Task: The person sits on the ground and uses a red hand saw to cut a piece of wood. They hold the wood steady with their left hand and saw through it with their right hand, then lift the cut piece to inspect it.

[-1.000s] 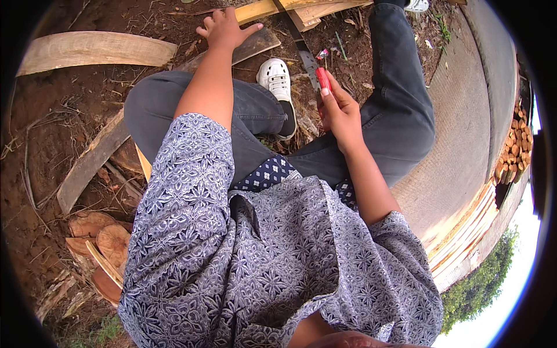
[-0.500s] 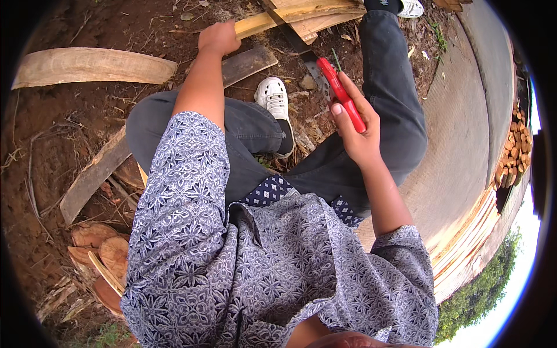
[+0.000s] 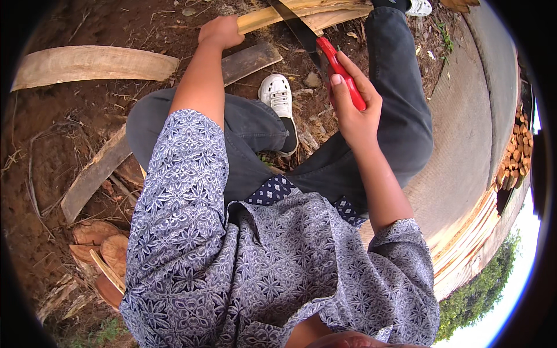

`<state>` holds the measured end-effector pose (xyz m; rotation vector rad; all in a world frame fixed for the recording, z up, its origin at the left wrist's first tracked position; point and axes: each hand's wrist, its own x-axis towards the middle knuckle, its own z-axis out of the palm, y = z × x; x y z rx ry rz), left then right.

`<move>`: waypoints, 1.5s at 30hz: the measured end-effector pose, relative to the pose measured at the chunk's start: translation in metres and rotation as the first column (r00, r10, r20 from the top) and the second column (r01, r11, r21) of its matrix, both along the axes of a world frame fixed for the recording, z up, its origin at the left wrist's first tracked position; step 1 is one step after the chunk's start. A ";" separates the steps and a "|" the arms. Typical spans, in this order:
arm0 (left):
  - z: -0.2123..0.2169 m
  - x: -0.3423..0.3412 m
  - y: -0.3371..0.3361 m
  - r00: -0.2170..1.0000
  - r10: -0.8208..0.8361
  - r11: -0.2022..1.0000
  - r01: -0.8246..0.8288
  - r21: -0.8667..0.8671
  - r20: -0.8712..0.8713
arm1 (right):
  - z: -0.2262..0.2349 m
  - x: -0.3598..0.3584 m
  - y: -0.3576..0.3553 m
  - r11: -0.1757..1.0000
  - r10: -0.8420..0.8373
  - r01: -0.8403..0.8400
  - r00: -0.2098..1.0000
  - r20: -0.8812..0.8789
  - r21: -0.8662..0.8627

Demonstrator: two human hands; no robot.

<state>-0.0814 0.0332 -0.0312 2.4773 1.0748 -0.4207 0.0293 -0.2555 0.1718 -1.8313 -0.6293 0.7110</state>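
Left hand [image 3: 219,32], upper centre of the frame: closed around the near end of a pale wooden slat [image 3: 301,13], which is laid across the top edge. Right hand [image 3: 355,110], upper right of centre: wrapped around the red handle of a knife [image 3: 342,81], whose dark blade [image 3: 295,26] is set against the slat. White shoe [image 3: 278,98] and grey plank [image 3: 250,60] are seen just below, on bare soil.

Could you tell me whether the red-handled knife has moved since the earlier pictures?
Yes. The red-handled knife in the right hand has swung up, away from the white shoe, its blade now on the wooden strip gripped by the left hand.
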 end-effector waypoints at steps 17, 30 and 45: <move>-0.005 0.003 0.001 1.000 -0.002 1.000 0.001 -0.019 -0.011 | 0.003 -0.009 -0.001 1.000 0.031 -0.031 1.000 0.004 0.003; -0.012 0.004 0.000 1.000 -0.012 1.000 0.012 -0.019 -0.009 | 0.043 -0.032 -0.033 0.987 0.127 -0.115 0.985 0.115 -0.109; 0.019 0.015 -0.008 0.999 -0.019 0.998 0.017 -0.061 -0.035 | -0.047 -0.008 0.078 0.991 0.041 -0.069 0.971 0.234 0.113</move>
